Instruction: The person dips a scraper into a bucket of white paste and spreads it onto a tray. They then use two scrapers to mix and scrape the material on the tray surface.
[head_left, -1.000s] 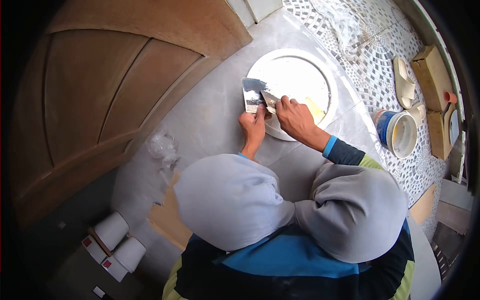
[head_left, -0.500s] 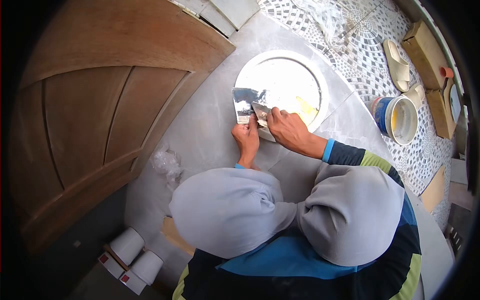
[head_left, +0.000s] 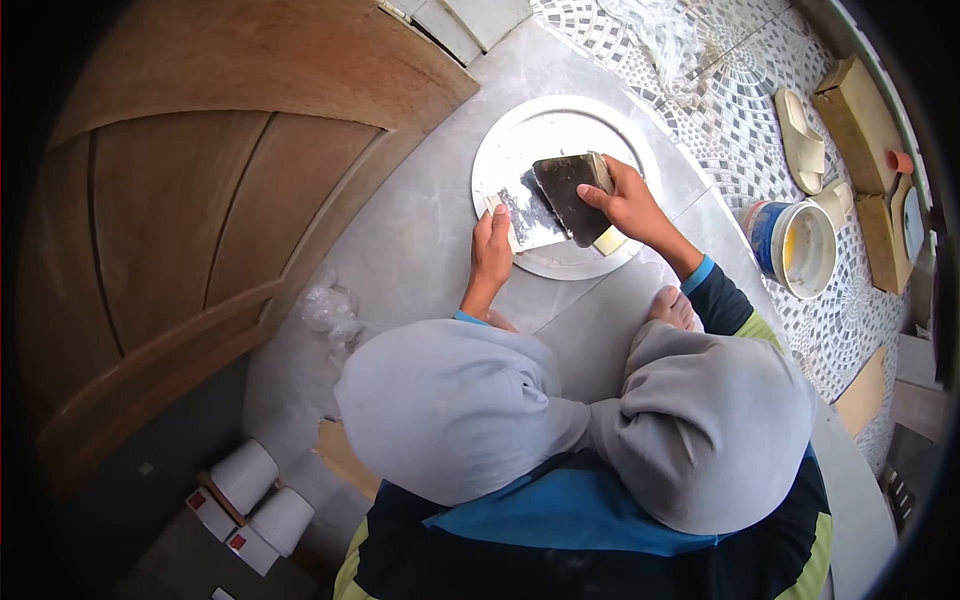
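- Over the round tray [head_left: 481, 180], the left hand [head_left: 488, 254] grips the smeared scraper [head_left: 532, 222], the right hand [head_left: 636, 208] the dark scraper [head_left: 570, 200].
- Blades close together: a skidding stroke could nick the left hand; over-tilting could drop residue.

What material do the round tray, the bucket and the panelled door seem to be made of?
Round tray: probably shiny metal, judging by its bright glare.
Bucket: likely smooth plastic, from its moulded-looking pale rim and blue printed wall.
Panelled door: apparently brown wood with low sheen; faint grain-like streaks suggest it.
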